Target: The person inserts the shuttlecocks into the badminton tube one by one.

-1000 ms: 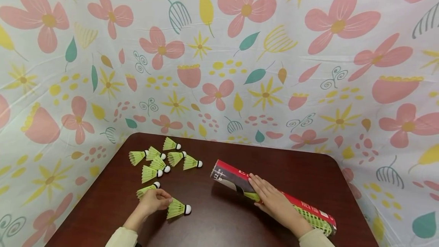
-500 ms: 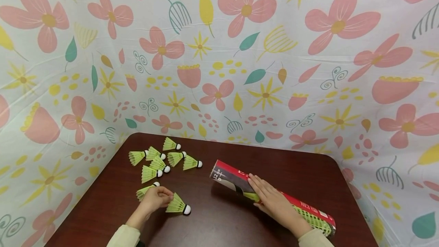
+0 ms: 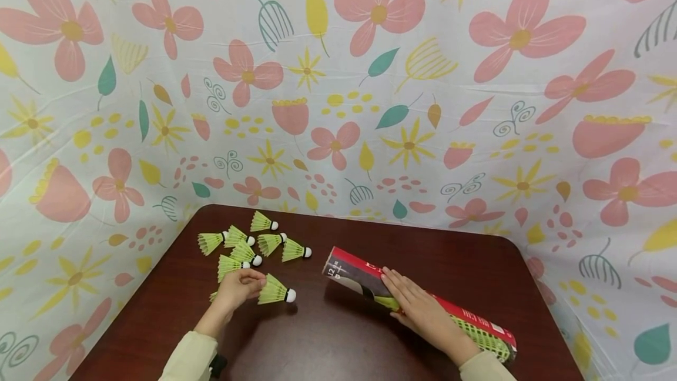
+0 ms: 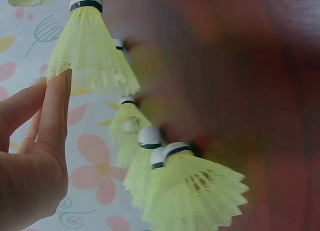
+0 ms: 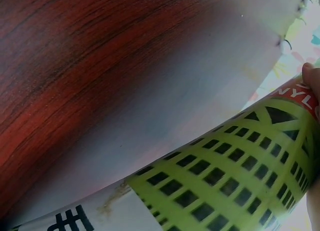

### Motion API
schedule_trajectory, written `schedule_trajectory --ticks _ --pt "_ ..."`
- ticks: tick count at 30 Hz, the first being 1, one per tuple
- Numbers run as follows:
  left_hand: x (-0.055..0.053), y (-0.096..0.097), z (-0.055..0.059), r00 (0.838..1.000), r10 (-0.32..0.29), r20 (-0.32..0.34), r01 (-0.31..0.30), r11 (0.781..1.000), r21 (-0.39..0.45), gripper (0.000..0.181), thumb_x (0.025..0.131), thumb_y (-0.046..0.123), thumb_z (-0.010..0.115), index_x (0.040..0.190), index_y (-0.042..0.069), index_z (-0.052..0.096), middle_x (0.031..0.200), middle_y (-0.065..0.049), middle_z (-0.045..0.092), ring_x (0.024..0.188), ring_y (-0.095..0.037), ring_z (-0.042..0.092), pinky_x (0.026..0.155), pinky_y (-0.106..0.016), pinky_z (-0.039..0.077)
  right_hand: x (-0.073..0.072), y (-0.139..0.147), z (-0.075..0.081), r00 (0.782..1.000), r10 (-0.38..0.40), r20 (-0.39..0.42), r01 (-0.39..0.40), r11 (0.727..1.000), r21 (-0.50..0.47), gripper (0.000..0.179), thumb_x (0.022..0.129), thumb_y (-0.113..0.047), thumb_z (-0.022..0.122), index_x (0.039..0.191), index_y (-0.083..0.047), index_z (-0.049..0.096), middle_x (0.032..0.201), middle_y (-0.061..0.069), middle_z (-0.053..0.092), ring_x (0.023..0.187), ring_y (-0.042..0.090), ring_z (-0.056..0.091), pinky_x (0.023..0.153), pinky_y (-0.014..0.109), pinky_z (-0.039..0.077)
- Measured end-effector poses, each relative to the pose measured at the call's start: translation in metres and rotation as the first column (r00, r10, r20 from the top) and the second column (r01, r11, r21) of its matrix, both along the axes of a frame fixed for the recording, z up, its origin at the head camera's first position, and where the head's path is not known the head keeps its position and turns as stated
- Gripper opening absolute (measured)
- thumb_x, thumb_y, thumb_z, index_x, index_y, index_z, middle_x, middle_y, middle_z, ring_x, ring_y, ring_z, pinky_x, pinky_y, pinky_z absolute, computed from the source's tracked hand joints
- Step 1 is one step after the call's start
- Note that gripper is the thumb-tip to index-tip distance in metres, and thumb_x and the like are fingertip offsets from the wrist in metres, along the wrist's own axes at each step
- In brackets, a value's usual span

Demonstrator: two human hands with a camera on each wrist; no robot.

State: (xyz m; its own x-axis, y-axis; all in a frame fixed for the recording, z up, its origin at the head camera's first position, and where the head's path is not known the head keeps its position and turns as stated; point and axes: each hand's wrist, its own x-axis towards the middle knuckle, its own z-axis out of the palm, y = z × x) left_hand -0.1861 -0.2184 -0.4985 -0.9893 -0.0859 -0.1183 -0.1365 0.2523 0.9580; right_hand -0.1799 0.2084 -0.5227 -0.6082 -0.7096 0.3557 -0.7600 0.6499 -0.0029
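My left hand (image 3: pixel 236 294) pinches a yellow shuttlecock (image 3: pixel 272 291) by the rim of its skirt. Its white cork points right, just off the table, over a small shadow. The left wrist view shows thumb and fingertips on the skirt of this shuttlecock (image 4: pixel 87 46). On the right, my right hand (image 3: pixel 420 310) grips a red, grey and green shuttlecock tube (image 3: pixel 359 272), fingers laid across its top. The tube lies slantwise, its left end toward the shuttlecocks and seemingly raised above a shadow. In the right wrist view the thumb touches the printed tube (image 5: pixel 225 176).
Several more yellow shuttlecocks (image 3: pixel 271 244) lie grouped at the table's back left; one is mostly hidden behind my left hand. The dark brown table (image 3: pixel 317 334) has rounded far corners. A flowered white cloth (image 3: pixel 338 87) hangs around its back and sides.
My left hand has lifted the shuttlecock up and slightly away from me, its cork now pointing more to the right. The right hand and tube have hardly moved.
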Motion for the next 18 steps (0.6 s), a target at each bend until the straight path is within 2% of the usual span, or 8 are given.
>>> schedule_trajectory --ticks 2,3,6,9,13,18 --pt "-0.004 0.002 0.005 1.000 0.014 -0.009 -0.014 1.000 0.006 0.010 0.088 -0.001 0.067 0.095 -0.007 0.068 0.088 -0.014 0.070 0.080 -0.025 0.069 0.073 -0.039 0.057 0.000 0.000 0.001 1.000 -0.007 0.017 0.007 1.000 0.004 0.081 0.093 -0.046 0.057 0.153 -0.006 0.020 0.159 0.008 0.019 0.143 0.022 0.026 0.115 0.020 0.003" --pt "-0.005 0.003 0.007 1.000 0.020 -0.012 -0.020 1.000 0.009 0.010 0.088 -0.001 0.067 0.095 -0.007 0.068 0.088 -0.014 0.070 0.081 -0.024 0.069 0.074 -0.039 0.057 0.001 0.000 0.002 1.000 -0.011 0.023 0.011 1.000 0.009 0.082 0.092 -0.045 0.060 0.154 -0.007 0.020 0.160 0.007 0.018 0.143 0.022 0.025 0.115 0.020 0.002" --pt "-0.010 0.009 0.014 0.999 0.029 -0.028 -0.028 0.999 0.021 0.012 0.088 0.001 0.068 0.097 -0.007 0.068 0.091 -0.015 0.071 0.083 -0.024 0.069 0.076 -0.040 0.057 0.001 0.000 0.001 0.999 -0.021 0.024 0.021 1.000 0.019 0.086 0.090 -0.040 0.067 0.154 -0.007 0.019 0.160 0.007 0.018 0.144 0.021 0.024 0.115 0.020 0.002" --pt "-0.014 0.015 0.018 0.998 0.031 -0.052 -0.029 0.999 0.041 0.011 0.088 0.000 0.068 0.097 -0.006 0.069 0.091 -0.014 0.071 0.084 -0.023 0.069 0.078 -0.041 0.056 0.001 0.001 0.001 1.000 -0.017 0.016 0.017 1.000 0.016 0.084 0.091 -0.041 0.064 0.154 -0.007 0.020 0.159 0.008 0.018 0.143 0.022 0.025 0.115 0.020 0.003" --pt "-0.019 0.023 0.023 0.995 0.033 -0.089 -0.028 0.998 0.057 0.013 0.088 0.002 0.068 0.098 -0.006 0.069 0.092 -0.015 0.070 0.086 -0.023 0.068 0.078 -0.039 0.056 0.002 0.001 0.000 1.000 -0.020 0.011 0.020 1.000 0.009 0.099 0.078 -0.027 0.081 0.153 -0.006 0.020 0.159 0.010 0.021 0.143 0.022 0.025 0.115 0.019 0.001" --pt "-0.028 0.034 0.025 0.987 0.058 -0.152 -0.043 0.994 0.099 0.018 0.087 0.003 0.070 0.100 -0.009 0.068 0.093 -0.018 0.070 0.085 -0.024 0.068 0.076 -0.037 0.057 0.002 0.000 0.000 1.000 -0.012 -0.004 0.012 1.000 0.002 0.101 0.075 -0.025 0.084 0.153 -0.006 0.022 0.159 0.009 0.021 0.142 0.023 0.027 0.115 0.019 0.002"
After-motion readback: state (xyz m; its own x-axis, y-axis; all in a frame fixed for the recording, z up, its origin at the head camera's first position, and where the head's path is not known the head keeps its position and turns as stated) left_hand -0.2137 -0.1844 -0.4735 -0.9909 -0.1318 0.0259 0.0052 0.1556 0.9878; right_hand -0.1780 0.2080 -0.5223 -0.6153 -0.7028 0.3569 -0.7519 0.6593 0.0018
